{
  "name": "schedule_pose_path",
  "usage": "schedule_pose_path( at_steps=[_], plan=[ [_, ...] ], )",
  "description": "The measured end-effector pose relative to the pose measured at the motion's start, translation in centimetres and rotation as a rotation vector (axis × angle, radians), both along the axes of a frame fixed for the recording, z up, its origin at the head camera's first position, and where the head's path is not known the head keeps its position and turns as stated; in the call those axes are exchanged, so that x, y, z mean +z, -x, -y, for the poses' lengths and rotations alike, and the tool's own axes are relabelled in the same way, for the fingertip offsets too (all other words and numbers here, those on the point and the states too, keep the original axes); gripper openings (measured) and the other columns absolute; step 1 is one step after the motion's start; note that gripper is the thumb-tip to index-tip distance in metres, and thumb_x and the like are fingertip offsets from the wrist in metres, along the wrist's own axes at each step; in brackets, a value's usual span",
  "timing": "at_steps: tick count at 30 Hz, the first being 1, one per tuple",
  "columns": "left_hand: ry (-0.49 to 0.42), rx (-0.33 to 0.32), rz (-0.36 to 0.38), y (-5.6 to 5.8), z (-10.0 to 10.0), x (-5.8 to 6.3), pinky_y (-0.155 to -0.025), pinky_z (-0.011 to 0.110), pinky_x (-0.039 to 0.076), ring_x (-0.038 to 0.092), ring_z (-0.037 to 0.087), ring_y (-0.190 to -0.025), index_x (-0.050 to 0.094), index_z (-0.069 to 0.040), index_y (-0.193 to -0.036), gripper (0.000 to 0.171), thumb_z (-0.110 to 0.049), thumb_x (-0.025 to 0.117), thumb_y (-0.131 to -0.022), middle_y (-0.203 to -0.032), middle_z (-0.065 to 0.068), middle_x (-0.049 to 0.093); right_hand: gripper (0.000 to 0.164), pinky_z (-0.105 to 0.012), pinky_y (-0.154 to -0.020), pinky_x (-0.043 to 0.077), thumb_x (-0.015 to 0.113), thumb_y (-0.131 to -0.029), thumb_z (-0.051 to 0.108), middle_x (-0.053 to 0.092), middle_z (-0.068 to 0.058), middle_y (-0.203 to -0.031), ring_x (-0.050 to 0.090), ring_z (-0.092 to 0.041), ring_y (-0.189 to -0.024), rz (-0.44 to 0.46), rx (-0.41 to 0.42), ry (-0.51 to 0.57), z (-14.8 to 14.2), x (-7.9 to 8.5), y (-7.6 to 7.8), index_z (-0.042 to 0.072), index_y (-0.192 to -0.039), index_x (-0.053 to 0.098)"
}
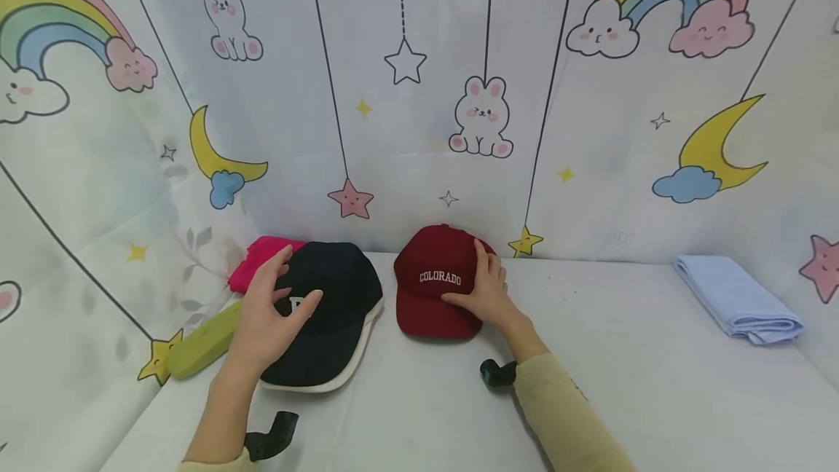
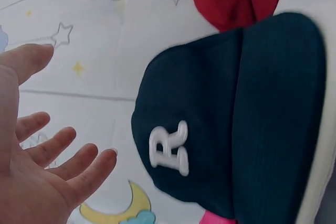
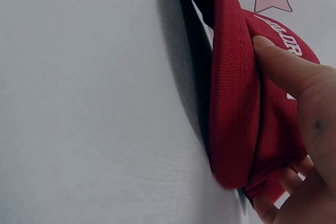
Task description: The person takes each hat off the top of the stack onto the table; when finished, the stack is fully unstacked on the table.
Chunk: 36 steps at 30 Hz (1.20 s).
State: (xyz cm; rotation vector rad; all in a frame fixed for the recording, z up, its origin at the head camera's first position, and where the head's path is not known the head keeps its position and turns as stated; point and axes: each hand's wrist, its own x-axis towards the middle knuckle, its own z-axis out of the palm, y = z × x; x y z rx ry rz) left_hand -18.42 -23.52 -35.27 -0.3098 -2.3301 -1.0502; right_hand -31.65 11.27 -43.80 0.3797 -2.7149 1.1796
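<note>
A red baseball cap (image 1: 427, 290) with "COLORADO" in white letters sits at the back middle of the table. My right hand (image 1: 488, 293) holds it by its right side, thumb (image 3: 278, 59) across the front by the brim and fingers round the crown's side. To its left lies a dark baseball cap (image 1: 337, 312) with a white "R" and a cream brim edge. My left hand (image 1: 269, 319) is spread in front of this cap in the head view, and the left wrist view (image 2: 58, 161) shows its fingers apart from the cap, holding nothing.
Behind the dark cap shows a bright pink item (image 1: 262, 257). A long green object (image 1: 203, 341) lies at the left edge, partly behind my left hand. Folded light blue cloth (image 1: 741, 301) rests at the far right. A patterned curtain (image 1: 419, 130) stands behind the white table (image 1: 406, 414).
</note>
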Motion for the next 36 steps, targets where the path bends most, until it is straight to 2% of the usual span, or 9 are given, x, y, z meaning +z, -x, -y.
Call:
schedule_pose_path(
  at_steps=[5, 11, 16, 24, 30, 36],
  plan=[
    [0.023, 0.055, 0.017, -0.1, 1.4, 0.2, -0.092, 0.057, 0.049, 0.043, 0.037, -0.131, 0.034, -0.007, -0.156, 0.084, -0.016, 0.080, -0.086, -0.150, 0.019, 0.041, 0.123, -0.070, -0.104, 0.029, 0.089, -0.076, 0.038, 0.021, -0.025, -0.150, 0.023, -0.044, -0.134, -0.004, -0.007, -0.014, 0.1, 0.3, 0.5, 0.015, -0.160, 0.002],
    [0.014, 0.085, 0.145, -0.1, 3.2, -0.4, -0.093, 0.063, 0.048, 0.041, 0.043, -0.130, 0.023, -0.009, -0.160, 0.092, -0.026, 0.078, -0.088, -0.157, 0.021, 0.031, 0.123, -0.070, -0.103, 0.030, 0.088, -0.076, 0.040, 0.021, -0.025, -0.150, 0.023, -0.045, -0.133, -0.001, -0.009, -0.028, 0.1, 0.4, 0.9, 0.014, -0.160, 0.002],
    [0.016, 0.080, 0.223, 0.2, 4.4, -1.3, -0.093, 0.067, 0.046, 0.042, 0.047, -0.128, 0.021, -0.007, -0.160, 0.094, -0.031, 0.077, -0.089, -0.156, 0.025, 0.031, 0.123, -0.071, -0.103, 0.030, 0.088, -0.076, 0.041, 0.021, -0.026, -0.151, 0.023, -0.046, -0.133, 0.003, -0.010, -0.031, 0.1, 0.4, 1.1, 0.014, -0.160, 0.002],
    [0.035, 0.079, 0.380, 0.7, 5.7, -3.3, -0.095, 0.059, 0.048, 0.048, 0.050, -0.125, 0.019, 0.000, -0.159, 0.096, -0.037, 0.076, -0.090, -0.145, 0.030, 0.040, 0.121, -0.070, -0.104, 0.029, 0.087, -0.078, 0.042, 0.019, -0.024, -0.152, 0.022, -0.045, -0.135, 0.033, -0.016, -0.051, 0.1, 0.4, 1.1, 0.015, -0.160, 0.002],
    [0.031, 0.085, 0.493, 1.1, 6.1, -4.2, -0.102, 0.063, 0.041, 0.042, 0.051, -0.132, 0.017, 0.001, -0.159, 0.100, -0.044, 0.074, -0.091, -0.150, 0.031, 0.034, 0.118, -0.071, -0.104, 0.028, 0.085, -0.079, 0.042, 0.019, -0.023, -0.151, 0.022, -0.044, -0.135, 0.019, -0.023, -0.012, -0.1, 0.4, 0.7, 0.015, -0.160, 0.004],
    [0.000, 0.046, 0.518, 1.2, 6.6, -4.8, -0.101, 0.060, 0.044, 0.045, 0.052, -0.130, 0.016, 0.004, -0.158, 0.099, -0.041, 0.074, -0.091, -0.149, 0.031, 0.035, 0.110, -0.071, -0.105, 0.025, 0.082, -0.082, 0.043, 0.021, -0.023, -0.152, 0.022, -0.043, -0.137, -0.049, -0.022, 0.017, 0.5, 0.7, 0.5, 0.014, -0.160, 0.009]
  ],
)
